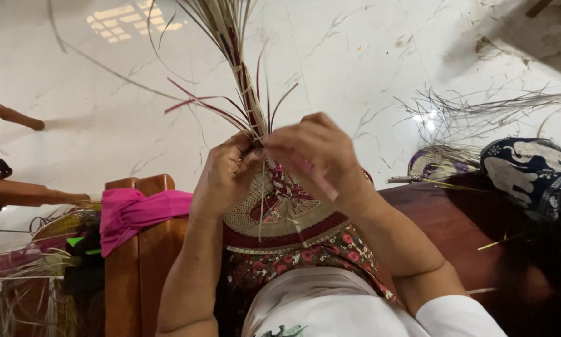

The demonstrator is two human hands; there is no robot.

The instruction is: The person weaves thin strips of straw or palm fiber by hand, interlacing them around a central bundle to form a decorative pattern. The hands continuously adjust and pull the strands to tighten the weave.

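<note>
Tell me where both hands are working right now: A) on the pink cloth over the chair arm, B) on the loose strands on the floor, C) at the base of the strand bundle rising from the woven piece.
C: the left hand and right hand meet where the strand bundle rises from the woven piece.

Open white floor ahead; wooden armrest and pink cloth crowd the left

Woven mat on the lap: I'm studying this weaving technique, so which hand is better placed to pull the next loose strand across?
Probably the right hand: its fingers pinch at the base of the strand bundle, while the left hand presses flat on the woven mat, steadying it.
</note>
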